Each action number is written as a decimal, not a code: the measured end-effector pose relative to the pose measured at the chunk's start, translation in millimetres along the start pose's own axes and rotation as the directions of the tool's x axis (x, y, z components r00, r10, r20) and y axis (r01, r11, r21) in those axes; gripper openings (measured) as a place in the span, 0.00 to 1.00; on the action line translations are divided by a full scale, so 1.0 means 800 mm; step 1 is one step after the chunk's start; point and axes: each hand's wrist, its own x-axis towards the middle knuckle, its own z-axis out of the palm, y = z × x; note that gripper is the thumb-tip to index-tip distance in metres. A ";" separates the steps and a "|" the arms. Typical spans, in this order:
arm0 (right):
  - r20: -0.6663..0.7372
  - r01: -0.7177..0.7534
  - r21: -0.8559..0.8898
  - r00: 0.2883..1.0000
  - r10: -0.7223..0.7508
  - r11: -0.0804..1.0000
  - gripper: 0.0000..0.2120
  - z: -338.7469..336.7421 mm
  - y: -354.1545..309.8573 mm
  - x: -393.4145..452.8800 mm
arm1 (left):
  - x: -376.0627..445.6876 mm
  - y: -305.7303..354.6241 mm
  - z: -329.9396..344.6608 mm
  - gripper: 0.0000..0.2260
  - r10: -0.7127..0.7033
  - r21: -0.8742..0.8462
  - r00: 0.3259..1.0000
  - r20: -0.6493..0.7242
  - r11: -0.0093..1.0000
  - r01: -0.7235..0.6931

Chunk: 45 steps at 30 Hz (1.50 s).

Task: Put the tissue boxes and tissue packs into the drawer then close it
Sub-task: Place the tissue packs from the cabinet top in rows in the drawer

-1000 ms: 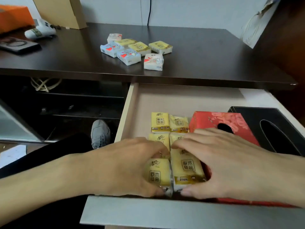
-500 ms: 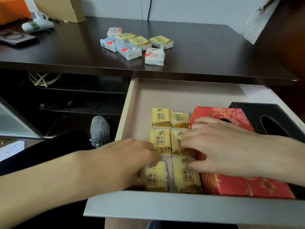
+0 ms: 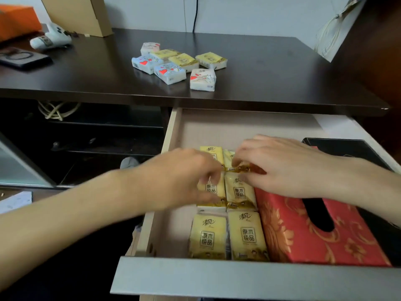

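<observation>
Both hands reach into the open drawer over a block of yellow tissue packs laid in two columns and three rows. The left hand is motion-blurred, its fingers curled loosely down onto the left pack of the middle row; whether it grips that pack or only touches it I cannot tell. The right hand lies just beside it, fingers bent and pressed close together, their tips on the seam between the far row and the middle row, at the near edge of the far right pack; a true pinch cannot be made out. Toward the wrist side of both hands, the nearest two packs lie flat and uncovered, touching the drawer front. Under the right forearm, touching the right side of the yellow packs, lies the red tissue box with gold pattern and a dark slot. Beyond the right wrist, further right, sits the black tissue box. Well beyond the fingertips, on the dark tabletop, a cluster of loose packs waits, some yellow, some white with red hearts. Far left of the left hand lie a white controller and a dark phone
</observation>
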 end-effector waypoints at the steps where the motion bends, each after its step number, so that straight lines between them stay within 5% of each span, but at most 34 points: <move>1: -0.006 -0.028 -0.010 1.000 0.028 1.000 0.17 0.001 0.006 0.009 | 0.010 -0.009 -0.009 0.13 -0.023 -0.036 0.999 -0.025 0.999 0.022; 5: 0.112 -0.113 -0.072 0.986 0.121 0.991 0.07 0.011 0.015 0.043 | 0.051 -0.029 -0.014 0.23 -0.110 0.078 0.988 0.112 0.992 0.101; 9: 0.139 -0.146 -0.065 0.978 0.154 0.987 0.11 0.023 0.019 0.055 | 0.069 -0.035 0.003 0.20 -0.174 0.162 0.957 0.234 0.977 0.138; 21: 0.084 -0.149 0.035 0.986 0.145 0.988 0.16 0.026 0.023 0.051 | 0.056 -0.050 0.006 0.22 -0.113 0.079 0.970 0.217 0.992 0.098; 25: 0.031 -0.147 0.128 0.989 0.145 0.981 0.13 0.020 0.026 0.053 | 0.059 -0.051 0.002 0.19 -0.099 0.049 0.984 0.149 0.994 0.093; 30: -0.241 -0.173 0.337 0.934 0.262 0.926 0.10 -0.016 0.039 0.058 | 0.056 -0.063 -0.036 0.12 -0.161 0.001 0.985 -0.066 0.987 0.161; 37: -0.446 -0.054 0.578 0.815 0.370 0.814 0.13 -0.070 0.073 0.143 | 0.074 -0.093 -0.090 0.09 -0.406 -0.291 0.736 -0.542 0.912 0.288; 45: -0.411 -0.180 0.564 0.785 0.463 0.806 0.27 -0.068 0.131 0.263 | 0.172 -0.178 -0.129 0.15 -0.498 -0.251 0.720 -0.483 0.867 0.431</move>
